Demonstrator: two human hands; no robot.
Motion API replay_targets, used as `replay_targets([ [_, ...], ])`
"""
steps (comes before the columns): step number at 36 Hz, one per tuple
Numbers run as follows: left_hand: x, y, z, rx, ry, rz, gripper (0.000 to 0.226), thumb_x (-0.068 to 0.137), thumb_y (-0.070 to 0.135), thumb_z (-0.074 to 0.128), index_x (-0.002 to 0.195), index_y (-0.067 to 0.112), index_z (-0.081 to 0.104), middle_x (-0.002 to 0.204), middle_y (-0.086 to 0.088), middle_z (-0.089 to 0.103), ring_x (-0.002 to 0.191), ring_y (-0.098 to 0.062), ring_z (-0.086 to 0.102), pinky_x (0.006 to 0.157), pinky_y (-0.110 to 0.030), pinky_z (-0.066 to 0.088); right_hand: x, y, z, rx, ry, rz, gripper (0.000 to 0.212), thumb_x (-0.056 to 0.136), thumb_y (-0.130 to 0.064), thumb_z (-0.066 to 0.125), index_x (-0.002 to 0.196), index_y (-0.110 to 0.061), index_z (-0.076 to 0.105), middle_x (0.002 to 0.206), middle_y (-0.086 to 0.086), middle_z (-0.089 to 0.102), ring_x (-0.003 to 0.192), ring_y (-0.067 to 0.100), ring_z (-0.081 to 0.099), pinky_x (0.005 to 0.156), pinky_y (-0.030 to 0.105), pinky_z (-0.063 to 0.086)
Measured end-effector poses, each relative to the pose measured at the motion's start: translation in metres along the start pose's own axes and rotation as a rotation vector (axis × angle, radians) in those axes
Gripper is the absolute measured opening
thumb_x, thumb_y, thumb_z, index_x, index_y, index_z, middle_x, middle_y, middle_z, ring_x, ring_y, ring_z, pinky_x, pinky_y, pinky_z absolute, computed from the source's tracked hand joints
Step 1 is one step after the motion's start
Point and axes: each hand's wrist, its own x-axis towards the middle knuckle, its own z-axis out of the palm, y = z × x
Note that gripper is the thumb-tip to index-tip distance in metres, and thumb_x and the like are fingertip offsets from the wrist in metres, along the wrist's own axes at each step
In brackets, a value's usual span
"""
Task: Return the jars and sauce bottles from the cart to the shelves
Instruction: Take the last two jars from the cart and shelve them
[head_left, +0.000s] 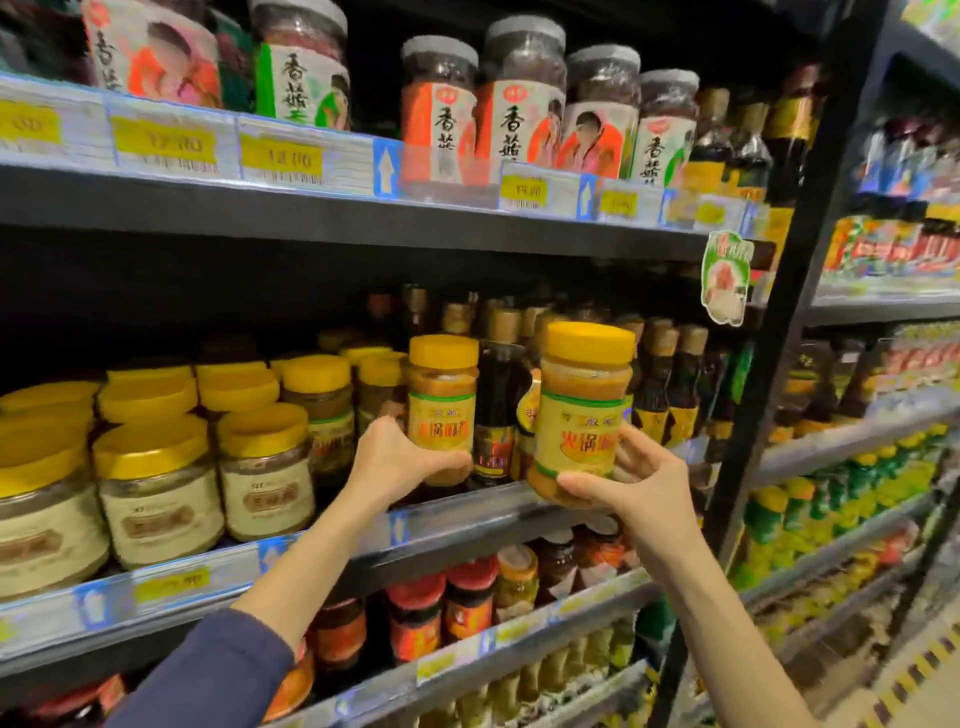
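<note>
Two matching jars with yellow lids and yellow labels are held up in front of the middle shelf (457, 512). My left hand (400, 457) grips the bottom of the left jar (442, 400), which is upright at the shelf's front edge. My right hand (631, 480) grips the base of the right jar (584, 405), which is slightly tilted and just off the shelf front. Behind both jars stand dark sauce bottles (498, 395) with gold caps.
Several yellow-lidded jars (156, 483) fill the left of the middle shelf. The top shelf (311, 208) carries large jars with red and green labels. Red-lidded jars (467, 597) sit on the lower shelf. A black upright post (795, 291) divides off the bay at right.
</note>
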Motion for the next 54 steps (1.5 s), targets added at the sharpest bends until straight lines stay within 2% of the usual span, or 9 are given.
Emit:
replay_targets([
  [3, 0.0, 0.003, 0.001, 0.021, -0.011, -0.009, 0.049, 0.057, 0.024, 0.088, 0.088, 0.022, 0.049, 0.096, -0.002, 0.063, 0.087, -0.013, 0.058, 0.074, -0.025, 0.045, 0.004, 0.009, 0.002, 0.04, -0.035, 0.014, 0.067, 0.055, 0.0, 0.083, 0.113, -0.024, 0.059, 0.1, -0.017, 0.069, 0.091, -0.003, 0.067, 0.069, 0.014, 0.054],
  [10, 0.006, -0.004, 0.004, 0.119, -0.108, -0.075, 0.053, 0.057, 0.026, 0.089, 0.089, 0.021, 0.047, 0.099, -0.001, 0.061, 0.098, -0.018, 0.06, 0.088, -0.033, 0.05, 0.009, 0.023, 0.008, 0.07, -0.098, 0.06, 0.09, 0.044, -0.014, 0.086, 0.128, -0.011, 0.053, 0.118, 0.001, 0.067, 0.105, 0.01, 0.065, 0.087, 0.03, 0.055],
  [15, 0.008, -0.008, 0.007, 0.133, -0.197, -0.062, 0.037, 0.063, 0.023, 0.085, 0.091, 0.021, 0.061, 0.1, -0.004, 0.069, 0.097, -0.018, 0.064, 0.089, -0.034, 0.052, 0.009, 0.027, 0.012, 0.097, -0.127, 0.076, 0.097, 0.038, -0.021, 0.094, 0.127, -0.012, 0.055, 0.113, -0.003, 0.068, 0.1, 0.008, 0.067, 0.083, 0.026, 0.056],
  [26, 0.016, -0.015, 0.011, 0.181, -0.256, -0.079, 0.055, 0.065, 0.026, 0.084, 0.113, 0.012, 0.061, 0.111, -0.005, 0.067, 0.104, -0.016, 0.062, 0.095, -0.037, 0.05, 0.011, 0.031, 0.017, 0.133, -0.157, 0.055, 0.082, 0.046, -0.006, 0.084, 0.122, -0.013, 0.056, 0.108, -0.006, 0.068, 0.095, 0.003, 0.067, 0.071, 0.016, 0.055],
  [32, 0.019, -0.018, 0.013, 0.24, -0.316, -0.064, 0.056, 0.07, 0.023, 0.08, 0.119, 0.011, 0.057, 0.119, -0.005, 0.064, 0.108, -0.016, 0.059, 0.088, -0.024, 0.046, 0.011, 0.03, 0.023, 0.154, -0.171, 0.061, 0.085, 0.043, -0.012, 0.084, 0.123, -0.009, 0.056, 0.112, 0.0, 0.069, 0.099, 0.008, 0.067, 0.079, 0.021, 0.056],
  [40, 0.023, -0.026, 0.019, 0.418, -0.201, 0.014, 0.063, 0.06, 0.043, 0.082, 0.114, 0.016, 0.062, 0.111, -0.001, 0.068, 0.102, -0.015, 0.063, 0.088, -0.032, 0.053, 0.012, 0.031, 0.027, 0.142, -0.183, 0.034, 0.061, 0.055, 0.005, 0.081, 0.104, -0.025, 0.059, 0.103, -0.009, 0.069, 0.092, 0.001, 0.068, 0.07, 0.014, 0.053],
  [47, 0.017, -0.019, 0.019, 0.491, -0.155, 0.013, 0.058, 0.063, 0.054, 0.077, 0.107, 0.019, 0.065, 0.104, 0.001, 0.07, 0.094, -0.015, 0.064, 0.082, -0.032, 0.054, 0.008, 0.03, 0.029, 0.159, -0.192, 0.055, 0.091, 0.045, -0.019, 0.092, 0.127, -0.008, 0.054, 0.115, 0.001, 0.068, 0.103, 0.01, 0.066, 0.084, 0.025, 0.056],
  [50, 0.012, -0.006, 0.005, 0.43, -0.128, -0.055, 0.051, 0.061, 0.057, 0.077, 0.089, 0.017, 0.063, 0.081, 0.004, 0.066, 0.075, -0.011, 0.06, 0.062, -0.024, 0.048, 0.005, 0.028, 0.029, 0.16, -0.199, 0.049, 0.09, 0.046, -0.015, 0.088, 0.128, -0.008, 0.053, 0.116, 0.003, 0.067, 0.103, 0.01, 0.066, 0.086, 0.027, 0.055],
  [54, -0.006, 0.02, -0.029, 0.353, 0.08, 0.035, 0.075, 0.064, 0.061, 0.071, 0.119, 0.012, 0.056, 0.107, 0.003, 0.064, 0.097, -0.013, 0.059, 0.076, -0.025, 0.049, 0.003, 0.023, 0.034, 0.146, -0.209, 0.035, 0.097, 0.039, -0.024, 0.092, 0.127, -0.009, 0.054, 0.114, 0.0, 0.069, 0.103, 0.009, 0.066, 0.082, 0.024, 0.056],
])
